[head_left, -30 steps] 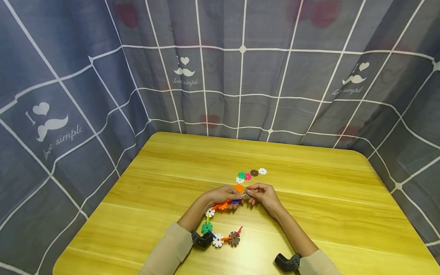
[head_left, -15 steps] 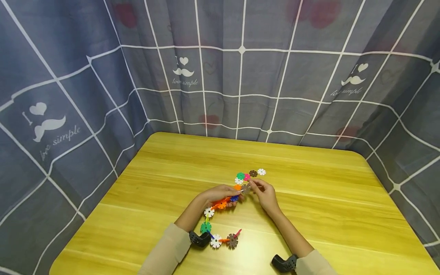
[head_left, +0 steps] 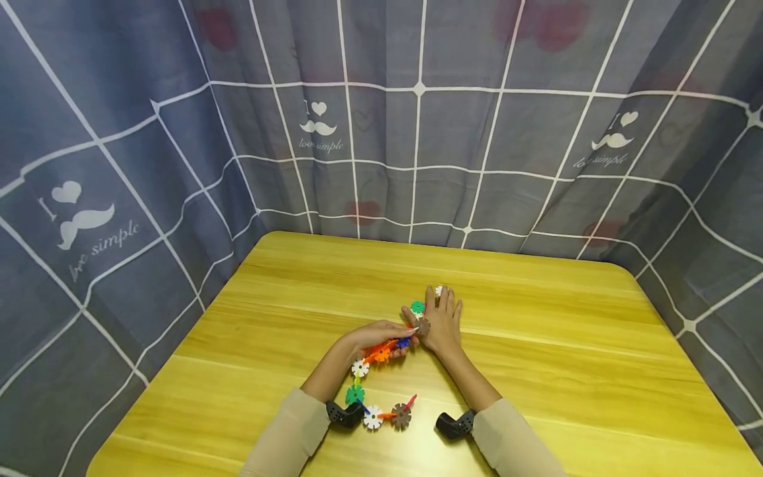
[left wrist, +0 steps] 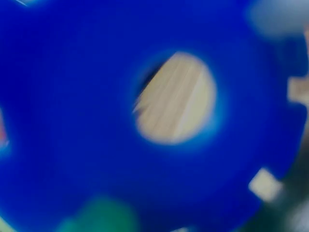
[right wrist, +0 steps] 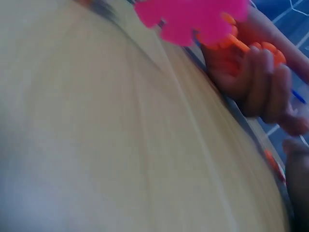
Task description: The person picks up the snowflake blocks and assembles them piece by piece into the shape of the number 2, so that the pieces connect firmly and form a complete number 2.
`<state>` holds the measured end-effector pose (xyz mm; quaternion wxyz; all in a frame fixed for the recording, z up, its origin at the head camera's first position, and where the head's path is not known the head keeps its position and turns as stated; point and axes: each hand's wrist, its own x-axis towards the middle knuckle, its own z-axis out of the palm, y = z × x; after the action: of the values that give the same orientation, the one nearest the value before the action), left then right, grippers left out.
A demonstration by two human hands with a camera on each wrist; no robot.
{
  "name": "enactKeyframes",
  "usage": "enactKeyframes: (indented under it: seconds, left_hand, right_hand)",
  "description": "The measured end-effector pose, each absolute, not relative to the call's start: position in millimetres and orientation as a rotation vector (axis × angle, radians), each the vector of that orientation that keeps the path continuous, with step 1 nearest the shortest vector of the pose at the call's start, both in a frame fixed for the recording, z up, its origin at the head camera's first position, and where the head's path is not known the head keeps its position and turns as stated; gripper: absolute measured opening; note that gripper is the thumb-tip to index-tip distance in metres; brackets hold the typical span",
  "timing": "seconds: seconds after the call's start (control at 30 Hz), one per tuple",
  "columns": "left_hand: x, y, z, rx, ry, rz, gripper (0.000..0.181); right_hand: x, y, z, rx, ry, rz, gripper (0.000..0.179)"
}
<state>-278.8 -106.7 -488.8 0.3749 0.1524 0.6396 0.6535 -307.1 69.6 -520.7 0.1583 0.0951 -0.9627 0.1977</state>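
Note:
In the head view my left hand (head_left: 381, 336) pinches the upper end of a chain of slotted plastic snowflake discs, near a blue disc (head_left: 403, 342) and a brown disc (head_left: 422, 326). From there the chain curves down past an orange disc (head_left: 381, 355) and a green disc (head_left: 355, 395) to another brown disc (head_left: 401, 416) on the table. My right hand (head_left: 442, 328) lies with straight, spread fingers over loose discs, partly hiding them. A blue disc (left wrist: 96, 111) fills the left wrist view. In the right wrist view, a pink disc (right wrist: 193, 19) appears close up.
Beside my right fingers lie a loose green disc (head_left: 418, 307) and a loose white disc (head_left: 439, 290). Both sit on the wooden table (head_left: 536, 344). A grid-patterned curtain (head_left: 381, 132) rises behind and along the sides of the table.
My right hand has let go of the brown disc, moved forward and straightened its fingers over the loose discs. My left hand still holds the chain in nearly the same place.

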Motion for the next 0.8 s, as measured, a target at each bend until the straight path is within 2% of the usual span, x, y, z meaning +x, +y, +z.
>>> enactKeyframes:
  seconds: [0.2, 0.37, 0.57, 0.8]
  left_hand:
    - [-279.9, -109.1, -492.7, 0.379, 1.630, 1.714, 0.038]
    - [-280.1, -105.3, -491.7, 0.417, 1.616, 1.709, 0.043]
    - [-281.2, -98.8, -490.3, 0.450, 1.686, 1.650, 0.048]
    - [-284.6, -94.0, -476.1, 0.493, 1.837, 1.459, 0.044]
  right_hand:
    - [-302.5, 59.1, -518.0, 0.326, -2.801, 0.453, 0.075]
    - [-301.6, 72.4, -515.9, 0.305, -2.906, 0.456, 0.065]
    - [-291.0, 127.6, -521.0, 0.252, -2.943, 0.517, 0.065]
    - [-245.4, 201.9, -526.5, 0.203, -2.893, 0.583, 0.066]
